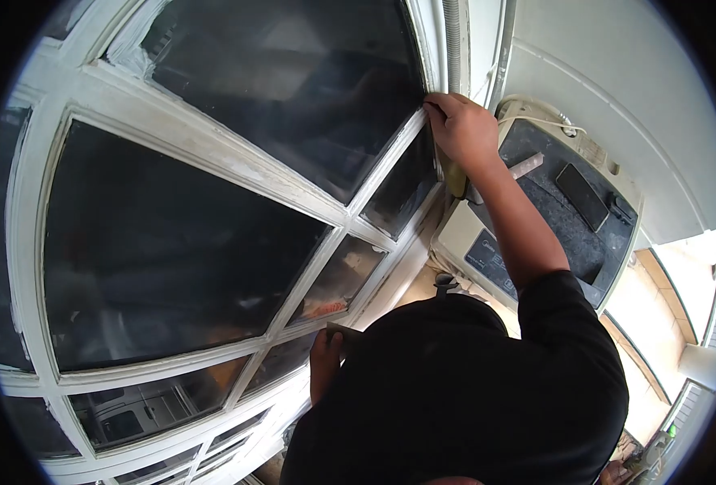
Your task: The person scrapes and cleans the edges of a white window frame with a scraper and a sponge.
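My right hand (465, 133) reaches up to the white window frame (390, 153), its fingers closed and pressed at the corner beside a dark glass pane (293, 89). Whatever those fingers may hold is hidden. Lower down, close to my body, my left hand (326, 360) is closed around a small flat greyish-tan piece (343, 331); its kind does not show. Smudges of white paint or filler (132, 56) mark the frame's upper left corner. Part of my left hand is hidden behind my black shirt.
To my right stands a top-loading washing machine (451, 230). On its dark lid lie a phone (581, 196), a pale stick-like piece (527, 166) and a small black object (621, 208). A corrugated hose (452, 48) runs beside the frame. Tiled floor (633, 323) shows at right.
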The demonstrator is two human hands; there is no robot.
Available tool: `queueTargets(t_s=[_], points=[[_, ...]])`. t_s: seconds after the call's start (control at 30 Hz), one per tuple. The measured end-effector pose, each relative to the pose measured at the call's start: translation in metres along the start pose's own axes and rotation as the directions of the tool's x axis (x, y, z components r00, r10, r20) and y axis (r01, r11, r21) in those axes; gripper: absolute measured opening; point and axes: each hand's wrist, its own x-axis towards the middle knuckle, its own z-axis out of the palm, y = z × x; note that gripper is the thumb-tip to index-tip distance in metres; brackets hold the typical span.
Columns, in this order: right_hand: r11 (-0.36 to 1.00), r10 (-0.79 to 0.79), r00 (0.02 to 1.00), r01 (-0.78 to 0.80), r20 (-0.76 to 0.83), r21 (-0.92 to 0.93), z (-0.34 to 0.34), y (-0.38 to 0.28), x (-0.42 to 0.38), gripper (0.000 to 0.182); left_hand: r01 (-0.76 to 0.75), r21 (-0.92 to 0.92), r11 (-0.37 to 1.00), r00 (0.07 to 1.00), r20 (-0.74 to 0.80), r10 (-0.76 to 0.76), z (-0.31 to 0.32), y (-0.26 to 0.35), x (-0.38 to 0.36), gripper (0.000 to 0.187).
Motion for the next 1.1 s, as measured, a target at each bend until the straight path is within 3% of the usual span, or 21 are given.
queueTargets(t_s=[0.13,0.2,0.23,0.27,0.33,0.37,0.43,0.7,0.9,0.97,1.1], points=[[0.999,0.029,0.999,-0.03,0.012,0.028,0.004,-0.003,0.0,0.013,-0.005,-0.062,0.998,0.997,0.072,0.01,0.004,0.006,0.012,0.03],[0.974,0.041,0.991,-0.069,0.128,0.218,-0.001,0.002,0.0,0.015,-0.008,-0.027,1.0,0.998,0.064,0.01,0.008,0.021,0.014,0.029],[0.908,0.192,0.937,-0.282,0.29,0.309,-0.009,0.001,0.003,0.016,-0.011,0.009,1.0,0.998,0.055,0.011,0.01,0.028,0.014,0.028],[0.907,0.198,0.937,-0.286,0.287,0.31,-0.007,0.004,0.0,0.016,-0.014,0.015,1.0,0.998,0.058,0.013,0.01,0.026,0.017,0.028],[0.845,0.21,0.975,-0.219,0.074,0.488,-0.001,0.01,-0.002,0.016,-0.111,0.094,0.989,0.99,0.095,0.102,0.011,0.022,0.025,0.028],[0.846,0.212,0.975,-0.221,0.073,0.486,-0.001,0.012,-0.001,0.016,-0.111,0.095,0.989,0.99,0.098,0.102,0.013,0.022,0.026,0.028],[0.905,0.17,0.982,-0.121,-0.084,0.408,-0.005,0.004,0.005,0.014,-0.05,0.037,0.998,0.997,0.067,0.048,0.017,0.024,0.023,0.029],[0.985,0.054,0.97,-0.014,-0.237,0.17,0.021,-0.003,0.005,0.011,-0.016,0.134,0.991,1.0,0.017,0.014,0.018,-0.004,0.025,0.029],[0.977,0.102,0.971,-0.056,-0.218,0.207,0.013,-0.011,0.013,0.01,-0.014,0.121,0.993,1.0,-0.008,0.015,0.022,0.012,0.019,0.029],[0.946,0.25,0.956,-0.207,-0.155,0.249,0.016,-0.011,0.009,0.013,-0.005,0.135,0.991,1.0,-0.02,0.008,0.02,0.011,0.018,0.029],[0.886,0.344,0.933,-0.283,-0.111,0.366,0.024,-0.007,0.006,0.014,-0.001,0.108,0.994,1.0,0.012,0.0,0.021,0.001,0.023,0.029]])
